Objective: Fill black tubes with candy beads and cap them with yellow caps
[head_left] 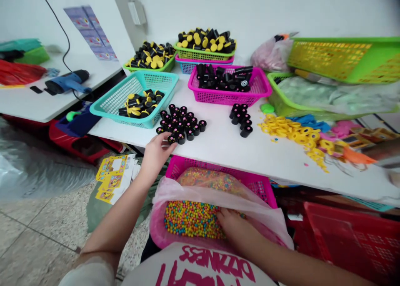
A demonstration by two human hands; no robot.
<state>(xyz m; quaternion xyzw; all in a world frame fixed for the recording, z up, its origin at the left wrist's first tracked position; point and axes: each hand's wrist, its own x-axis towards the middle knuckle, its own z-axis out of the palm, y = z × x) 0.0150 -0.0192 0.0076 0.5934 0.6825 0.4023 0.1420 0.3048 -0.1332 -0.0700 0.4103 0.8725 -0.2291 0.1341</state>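
My left hand point(158, 152) reaches to the front edge of the white table, thumb and fingers curled round a small black cylinder point(171, 139) at the near side of a cluster. Several more upright black cylinders point(184, 118) with pink dots in their tops make up that cluster. My right hand point(231, 224) is dipped into many small multicoloured balls point(193, 219), its fingertips hidden among them. The balls lie in a clear plastic bag point(187, 190) spread in a pink basket point(271, 194) at my lap.
Behind the cluster stand a turquoise basket point(109, 98) of black-and-yellow pieces and a magenta basket point(261, 86) of black cylinders. A short row of cylinders point(246, 129) stands to the right, near yellow plastic rings point(290, 129). A blue heat gun point(68, 82) lies on the left table.
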